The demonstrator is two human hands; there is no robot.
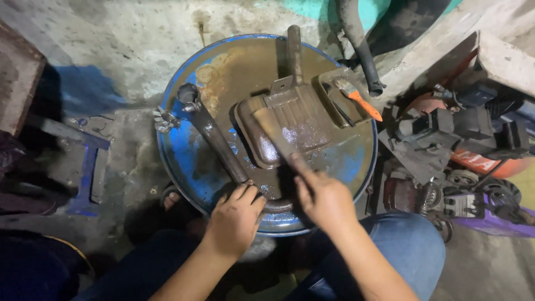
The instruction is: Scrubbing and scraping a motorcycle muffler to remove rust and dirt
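A rusty, wet exhaust muffler [304, 108] lies on the top of a blue drum [167, 156]. Its curved pipe [209, 128] runs from a flanged end at the far left round to the drum's near edge. My left hand [234, 217] is closed around the pipe's bend at that near edge. My right hand [323, 198] holds a flat brown strip [276, 136], blurred, which lies slanted across the muffler's ribbed body. What the strip is made of I cannot tell.
A small metal tray [333, 83] with an orange-handled brush [362, 100] sits on the drum's right side. A black pipe [362, 50] leans beyond it. Engine parts [446, 134] are heaped at the right, a small toothed part [164, 119] at the drum's left rim.
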